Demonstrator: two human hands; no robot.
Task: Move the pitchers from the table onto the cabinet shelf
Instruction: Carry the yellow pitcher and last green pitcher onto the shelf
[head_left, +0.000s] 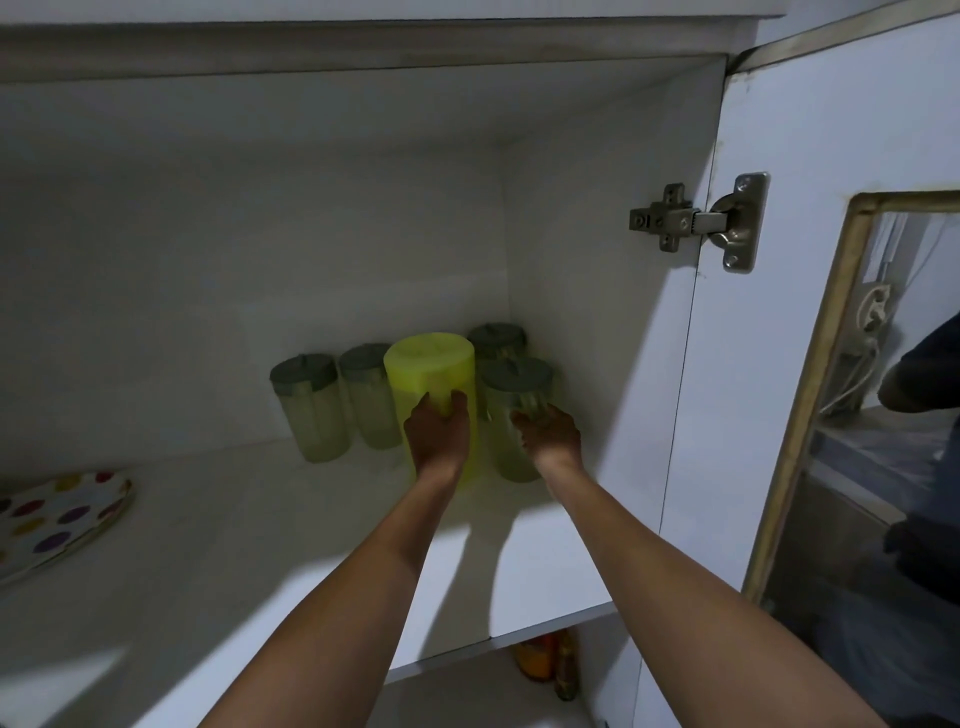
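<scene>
Both my arms reach deep into a white cabinet. My left hand (438, 434) grips a tall yellow-green pitcher (429, 366) that stands upright on the cabinet shelf (234, 545). My right hand (546, 431) is closed on a clear pitcher with a grey-green lid (515, 378) just to its right, near the cabinet's right wall. Three more clear pitchers with grey-green lids stand at the back: one at the left (310, 402), one next to it (366, 400), and one in the back right corner (496, 339).
A plate with coloured dots (57, 519) lies at the shelf's left edge. The open cabinet door (810, 312) hangs on a metal hinge (696, 221) at the right. Bottles (550, 662) stand on a lower shelf beneath the shelf's front edge.
</scene>
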